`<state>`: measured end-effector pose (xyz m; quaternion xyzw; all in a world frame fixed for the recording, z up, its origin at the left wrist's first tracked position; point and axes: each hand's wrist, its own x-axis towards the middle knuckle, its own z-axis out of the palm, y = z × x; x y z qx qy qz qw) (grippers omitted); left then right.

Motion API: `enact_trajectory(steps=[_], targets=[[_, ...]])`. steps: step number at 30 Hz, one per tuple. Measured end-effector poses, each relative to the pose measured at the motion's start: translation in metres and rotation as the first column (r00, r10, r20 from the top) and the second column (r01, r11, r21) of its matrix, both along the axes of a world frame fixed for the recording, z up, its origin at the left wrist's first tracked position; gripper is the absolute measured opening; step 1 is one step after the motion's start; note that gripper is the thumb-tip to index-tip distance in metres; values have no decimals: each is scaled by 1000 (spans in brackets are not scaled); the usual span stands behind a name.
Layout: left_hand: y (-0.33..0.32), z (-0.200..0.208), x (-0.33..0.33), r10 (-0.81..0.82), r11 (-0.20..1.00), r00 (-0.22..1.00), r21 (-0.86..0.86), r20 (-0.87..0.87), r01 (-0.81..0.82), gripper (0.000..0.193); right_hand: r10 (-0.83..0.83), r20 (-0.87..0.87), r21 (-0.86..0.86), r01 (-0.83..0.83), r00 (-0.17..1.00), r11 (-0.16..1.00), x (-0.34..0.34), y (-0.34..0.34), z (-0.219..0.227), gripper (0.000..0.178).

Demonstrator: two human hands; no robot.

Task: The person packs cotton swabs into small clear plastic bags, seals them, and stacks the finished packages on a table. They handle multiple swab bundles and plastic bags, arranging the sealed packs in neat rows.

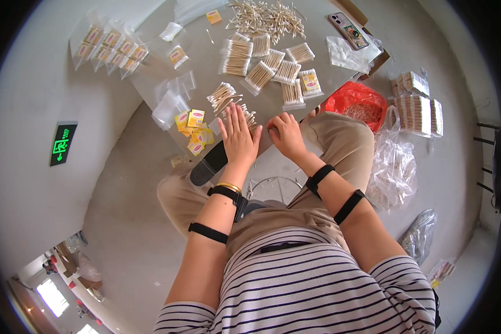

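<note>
My left hand (239, 138) lies with its fingers stretched out over loose cotton swabs (247, 116) near the table's front edge. Just beyond its fingertips is another small heap of cotton swabs (221, 96). My right hand (286, 137) is close by on the right, its fingers curled at the table edge; whatever they may hold is hidden. Yellow printed cards (195, 119) lie scattered left of my left hand. Clear bags packed with swabs (259, 76) lie beyond my hands, one of them showing a yellow card (310, 82).
A big loose pile of swabs (267, 21) covers the table's far side. Empty clear bags (171, 103) lie at the left, filled packs (108, 47) farther left. A phone (348, 30) rests at the far right. A red bag (357, 103) and stacked swab packs (414, 114) stand right of the table.
</note>
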<state>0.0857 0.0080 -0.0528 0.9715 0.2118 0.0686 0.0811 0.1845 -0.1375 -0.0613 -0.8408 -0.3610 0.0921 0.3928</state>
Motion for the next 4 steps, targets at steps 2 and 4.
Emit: enact_trajectory(steps=[2, 4], targets=[[-1, -1, -7, -21, 1000, 998, -3, -51, 21, 86, 5, 8, -8, -5, 1000, 1000, 0, 2, 0, 18], [1, -5, -8, -21, 1000, 997, 9, -78, 22, 87, 8, 2, -20, -8, 1000, 1000, 0, 3, 2, 18]])
